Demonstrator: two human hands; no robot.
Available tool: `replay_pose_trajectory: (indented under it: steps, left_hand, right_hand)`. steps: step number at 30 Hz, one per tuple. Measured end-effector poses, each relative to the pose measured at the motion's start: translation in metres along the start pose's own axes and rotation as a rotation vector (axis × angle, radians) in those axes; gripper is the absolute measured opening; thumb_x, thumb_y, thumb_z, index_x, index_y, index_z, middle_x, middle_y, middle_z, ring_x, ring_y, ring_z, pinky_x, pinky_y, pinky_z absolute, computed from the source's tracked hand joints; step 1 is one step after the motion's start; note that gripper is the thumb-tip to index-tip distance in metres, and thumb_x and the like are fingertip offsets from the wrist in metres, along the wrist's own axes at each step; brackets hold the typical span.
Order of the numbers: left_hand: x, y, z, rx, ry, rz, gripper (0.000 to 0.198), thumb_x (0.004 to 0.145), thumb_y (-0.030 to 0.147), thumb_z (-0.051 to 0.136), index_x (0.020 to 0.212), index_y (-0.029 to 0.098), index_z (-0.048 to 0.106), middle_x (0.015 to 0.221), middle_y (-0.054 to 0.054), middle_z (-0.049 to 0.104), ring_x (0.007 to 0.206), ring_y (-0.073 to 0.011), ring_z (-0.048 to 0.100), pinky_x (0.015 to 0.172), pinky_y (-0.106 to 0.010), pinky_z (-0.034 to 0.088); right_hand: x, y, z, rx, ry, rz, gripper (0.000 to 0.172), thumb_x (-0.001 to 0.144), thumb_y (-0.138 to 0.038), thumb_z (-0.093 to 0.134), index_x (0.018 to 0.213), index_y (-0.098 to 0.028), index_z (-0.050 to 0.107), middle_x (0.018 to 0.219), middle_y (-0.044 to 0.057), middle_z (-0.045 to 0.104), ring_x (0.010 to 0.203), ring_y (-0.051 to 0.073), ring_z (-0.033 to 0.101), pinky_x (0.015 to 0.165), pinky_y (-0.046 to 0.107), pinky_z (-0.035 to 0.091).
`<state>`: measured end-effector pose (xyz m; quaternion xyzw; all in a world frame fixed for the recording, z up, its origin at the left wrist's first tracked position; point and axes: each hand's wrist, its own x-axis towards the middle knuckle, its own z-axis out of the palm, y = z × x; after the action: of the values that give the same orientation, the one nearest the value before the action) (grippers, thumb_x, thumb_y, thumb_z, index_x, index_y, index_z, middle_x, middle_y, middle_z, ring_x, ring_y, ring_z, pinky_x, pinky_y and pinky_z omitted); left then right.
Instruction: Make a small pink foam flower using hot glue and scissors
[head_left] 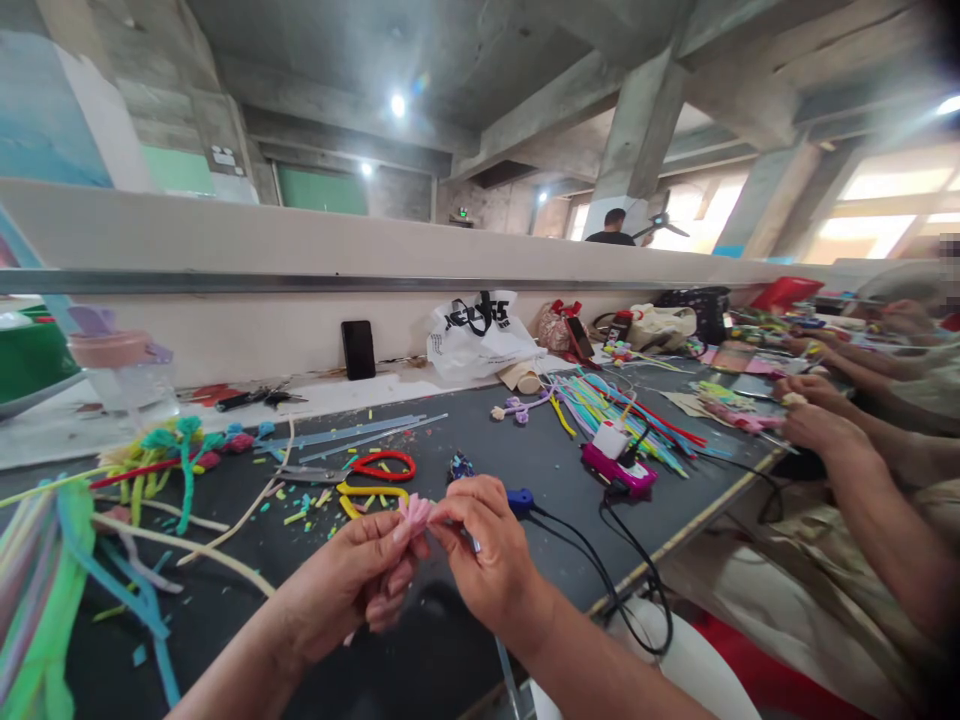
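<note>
My left hand (pixel 367 575) is closed, pinching a small pink flower-like piece (pixel 414 508) of fuzzy strips between thumb and fingers. At the other side of this piece, the thumb and fingertips of my right hand (pixel 487 550) are pressed together on its edge. Just beyond my hands lie scissors with a red handle loop (pixel 384 466) and a yellow handle (pixel 358 495). Partly hidden behind my right hand is a blue-handled tool (pixel 520 500) with a black cord. Small yellow, green and blue clippings (pixel 300 510) are scattered left of the scissors.
Fuzzy strips and finished-looking pieces (pixel 184 450) fill the left side. A strip bundle (pixel 622 410) and magenta power block (pixel 619 470) lie right. A phone (pixel 358 350) and white bag (pixel 480 335) stand against the partition. Co-workers' hands (pixel 814 415) work further right.
</note>
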<state>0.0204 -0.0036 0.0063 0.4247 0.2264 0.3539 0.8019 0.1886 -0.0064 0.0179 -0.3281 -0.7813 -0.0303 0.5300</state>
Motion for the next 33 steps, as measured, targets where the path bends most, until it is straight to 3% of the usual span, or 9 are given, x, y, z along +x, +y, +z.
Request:
replay_pose_trajectory:
  steps: [11, 17, 24, 29, 33]
  left_hand:
    - [0.002, -0.005, 0.0, 0.033, -0.003, 0.05, 0.025, 0.085, 0.028, 0.051, 0.068, 0.012, 0.06, 0.047, 0.006, 0.04, 0.034, -0.0022, 0.03, 0.034, -0.015, 0.025]
    - [0.002, -0.007, -0.004, 0.019, 0.003, 0.045, 0.025, 0.085, 0.025, 0.052, 0.067, 0.012, 0.061, 0.044, 0.005, 0.04, 0.033, -0.002, 0.03, 0.034, -0.015, 0.024]
    - [-0.004, -0.004, -0.007, -0.12, -0.223, 0.013, 0.022, 0.079, 0.03, 0.058, 0.065, 0.014, 0.056, 0.047, 0.006, 0.039, 0.031, -0.0012, 0.026, 0.032, -0.014, 0.023]
    - [-0.005, -0.005, -0.011, -0.189, -0.317, 0.018, 0.025, 0.076, 0.035, 0.061, 0.064, 0.015, 0.052, 0.048, 0.006, 0.036, 0.03, -0.0006, 0.024, 0.03, -0.013, 0.022]
    - [-0.004, -0.007, -0.011, -0.185, -0.316, -0.001, 0.025, 0.079, 0.035, 0.058, 0.064, 0.015, 0.052, 0.048, 0.006, 0.036, 0.031, -0.0005, 0.024, 0.031, -0.013, 0.022]
  right_hand:
    - [-0.003, 0.002, 0.001, -0.016, -0.013, 0.024, 0.011, 0.084, -0.017, 0.055, 0.074, -0.021, 0.053, 0.068, -0.002, 0.061, 0.072, 0.013, 0.056, 0.08, 0.033, 0.033]
    - [-0.002, -0.003, 0.001, 0.04, -0.01, 0.112, 0.012, 0.082, -0.016, 0.057, 0.072, -0.02, 0.052, 0.07, -0.003, 0.059, 0.071, 0.012, 0.055, 0.082, 0.032, 0.031]
    - [0.002, -0.003, -0.003, 0.314, 0.089, 0.337, 0.011, 0.084, -0.022, 0.051, 0.073, -0.019, 0.053, 0.072, 0.0, 0.052, 0.069, 0.013, 0.049, 0.064, 0.025, 0.04]
    - [0.0, -0.012, -0.005, 0.345, 0.069, 0.289, 0.009, 0.082, -0.022, 0.055, 0.074, -0.019, 0.056, 0.072, 0.001, 0.053, 0.069, 0.013, 0.051, 0.066, 0.025, 0.042]
    - [-0.002, -0.021, -0.008, 0.289, 0.056, 0.206, 0.008, 0.082, -0.018, 0.056, 0.074, -0.019, 0.057, 0.071, 0.001, 0.057, 0.074, 0.014, 0.054, 0.072, 0.028, 0.042]
